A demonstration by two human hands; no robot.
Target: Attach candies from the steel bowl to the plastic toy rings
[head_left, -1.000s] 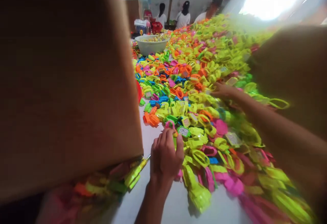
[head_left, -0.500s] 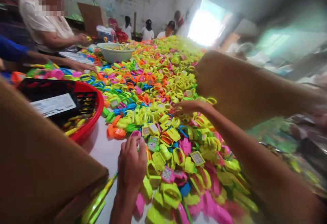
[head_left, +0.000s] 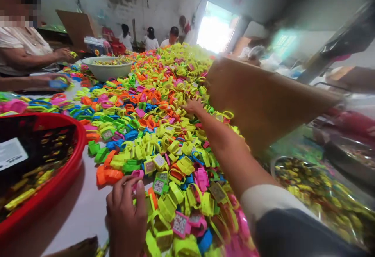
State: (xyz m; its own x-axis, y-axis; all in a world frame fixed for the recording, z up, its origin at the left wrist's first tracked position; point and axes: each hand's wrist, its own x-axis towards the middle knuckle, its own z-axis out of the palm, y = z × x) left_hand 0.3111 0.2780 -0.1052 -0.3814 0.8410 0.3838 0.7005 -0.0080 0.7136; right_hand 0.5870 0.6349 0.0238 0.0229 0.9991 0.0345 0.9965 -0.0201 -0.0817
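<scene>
Your R hand (head_left: 193, 106) is reaching farther into the pile of toy watches (head_left: 168, 132) vs 0.5 s ago; its fingers are pointing down among yellow pcs, partly hidden, so can't tell how far open or if they're gripping anything. A white-and-dark sleeve (head_left: 281, 214) is now showing on that arm.

Your L hand (head_left: 127, 206) is staying at the pile's near-left edge, same pink pc (head_left: 138, 175) as before. Fingers are bending approx halfway, thumb standing apart; can't tell if they're holding the pc or just touching.

The watches are spreading over the white table (head_left: 95, 206), near to far, heaping higher at far right by the cardboard sheet (head_left: 258, 100).

View's shifting: near-L box is mostly leaving frame, so the red basin (head_left: 80, 130) is showing more, w/ black trays inside. White bowl (head_left: 107, 71) is sitting far L. Co-worker's hand (head_left: 43, 81) at L, blurred, is now lifting a blue pc (head_left: 58, 83) off the table.
</scene>
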